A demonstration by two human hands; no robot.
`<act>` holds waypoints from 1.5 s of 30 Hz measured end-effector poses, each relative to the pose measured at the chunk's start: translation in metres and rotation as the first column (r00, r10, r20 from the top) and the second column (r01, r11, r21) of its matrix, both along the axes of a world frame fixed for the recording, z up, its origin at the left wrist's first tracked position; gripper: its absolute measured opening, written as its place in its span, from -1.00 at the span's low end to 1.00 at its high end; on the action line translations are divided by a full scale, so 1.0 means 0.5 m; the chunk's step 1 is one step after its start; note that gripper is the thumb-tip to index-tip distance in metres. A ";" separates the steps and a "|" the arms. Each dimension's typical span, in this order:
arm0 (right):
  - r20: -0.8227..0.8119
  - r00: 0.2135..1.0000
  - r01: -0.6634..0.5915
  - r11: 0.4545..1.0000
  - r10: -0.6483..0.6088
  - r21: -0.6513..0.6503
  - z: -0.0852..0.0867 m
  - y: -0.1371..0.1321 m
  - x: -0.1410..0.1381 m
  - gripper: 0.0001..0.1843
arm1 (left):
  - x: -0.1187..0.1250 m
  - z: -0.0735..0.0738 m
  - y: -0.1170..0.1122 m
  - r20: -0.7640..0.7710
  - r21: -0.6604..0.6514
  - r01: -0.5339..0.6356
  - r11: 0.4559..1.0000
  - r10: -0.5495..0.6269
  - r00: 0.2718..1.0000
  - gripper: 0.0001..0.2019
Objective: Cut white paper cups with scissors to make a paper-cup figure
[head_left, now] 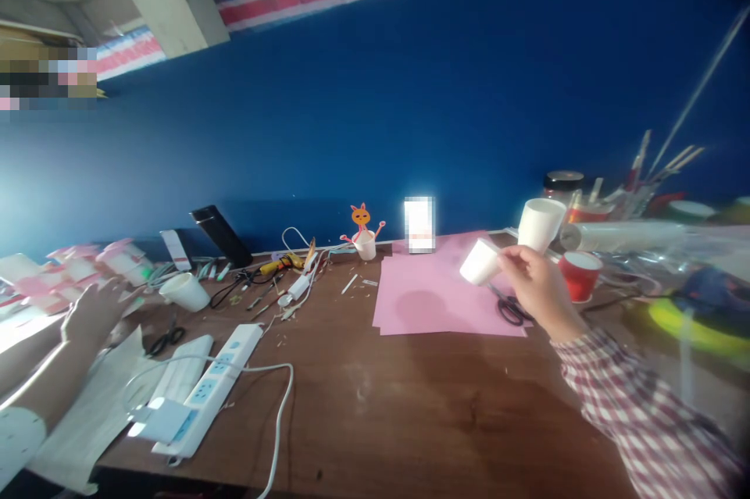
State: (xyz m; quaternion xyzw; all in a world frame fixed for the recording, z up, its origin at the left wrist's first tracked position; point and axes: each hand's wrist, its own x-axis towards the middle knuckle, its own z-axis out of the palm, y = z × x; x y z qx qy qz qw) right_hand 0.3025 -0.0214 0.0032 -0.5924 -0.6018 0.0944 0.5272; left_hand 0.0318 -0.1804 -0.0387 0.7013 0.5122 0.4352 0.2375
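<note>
My right hand [536, 284], in a checked sleeve, pinches a small white paper cup [479, 262] at its edge and holds it tilted above pink paper sheets [416, 296]. Just below the hand lie black-handled scissors [511, 310], partly on the sheets. Close behind the hand stands a taller white cup [540, 226]. A red cup [580, 276] is to its right. Further back, a paper cup [366, 246] carries an orange animal-head cutout [361, 215] with two paper arms. My left hand does not appear.
At the left, a co-worker's forearms and hands [97, 311] reach toward pink-and-white cups [126, 261]. A white power strip [214, 390] with a loose cable lies front left. A glowing screen [419, 224] stands behind the sheets. Brushes and a clear roll [621, 237] crowd the right.
</note>
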 end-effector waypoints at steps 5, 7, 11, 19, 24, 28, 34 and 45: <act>0.133 0.948 -0.280 0.957 0.288 -0.075 -0.022 -0.046 -0.062 -0.77 | 0.038 0.022 0.069 0.064 0.049 -0.043 0.998 0.040 0.997 -0.44; 0.177 0.922 -0.333 0.938 0.345 -0.097 -0.022 -0.058 -0.081 -0.79 | 0.070 0.029 0.143 0.075 0.068 -0.038 0.997 0.033 0.997 -0.33; 0.220 0.911 -0.341 0.937 0.349 -0.077 -0.020 -0.060 -0.093 -0.83 | 0.140 0.022 0.290 0.195 0.011 0.106 0.994 -0.106 0.975 -0.19; 0.518 0.840 -0.046 0.972 0.162 -0.230 -0.037 0.011 -0.032 -0.69 | 0.158 -0.047 0.322 0.516 -0.111 0.126 0.986 -0.052 0.855 -0.31; 0.662 0.742 0.148 0.935 0.109 -0.321 -0.059 0.014 0.046 -0.81 | 0.146 -0.060 0.332 0.622 -0.181 0.161 0.970 -0.014 0.783 -0.38; 0.707 0.688 0.170 0.912 0.161 -0.373 -0.090 -0.005 0.074 -0.82 | 0.147 -0.055 0.337 0.681 -0.225 0.217 0.950 -0.006 0.732 -0.35; 0.731 0.662 0.187 0.909 0.164 -0.373 -0.120 -0.009 0.078 -0.75 | 0.136 -0.042 0.337 0.808 -0.238 0.302 0.923 0.015 0.589 -0.32; 0.675 0.714 0.185 0.881 0.184 -0.435 -0.128 -0.018 0.075 -0.79 | 0.122 -0.035 0.343 0.844 -0.329 0.268 0.906 0.154 0.514 -0.30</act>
